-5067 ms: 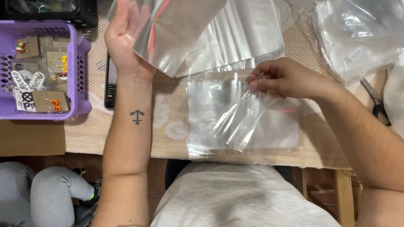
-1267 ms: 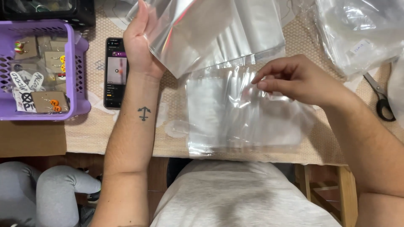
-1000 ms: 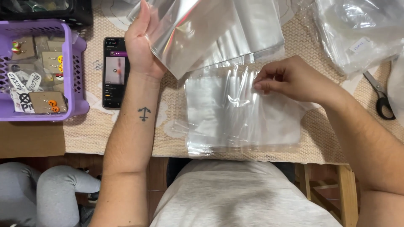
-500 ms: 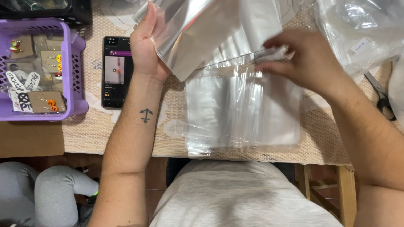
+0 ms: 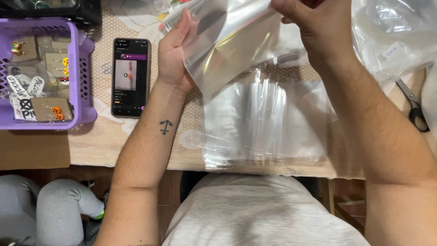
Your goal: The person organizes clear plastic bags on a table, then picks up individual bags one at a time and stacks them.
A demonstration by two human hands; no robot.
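Note:
My left hand (image 5: 175, 54) holds up a bunch of clear plastic bags (image 5: 227, 41) by their left edge, raised above the table. At the top of the view my right hand (image 5: 314, 25) is closed on the upper right part of the same bags. Below both hands a flat stack of clear plastic bags (image 5: 266, 123) lies on the beige woven tablecloth (image 5: 114, 136), near the table's front edge, untouched by either hand.
A black phone (image 5: 131, 76) with a lit screen lies left of my left wrist. A purple basket (image 5: 84, 77) with carded earrings stands at the far left. More clear bags (image 5: 396, 36) and black-handled scissors (image 5: 415, 109) lie at the right. Someone's grey-clad knees (image 5: 50, 205) show below left.
My right hand has left the flat stack on the table and risen to the raised bags, now gripping them. My left hand with the bags has shifted slightly right.

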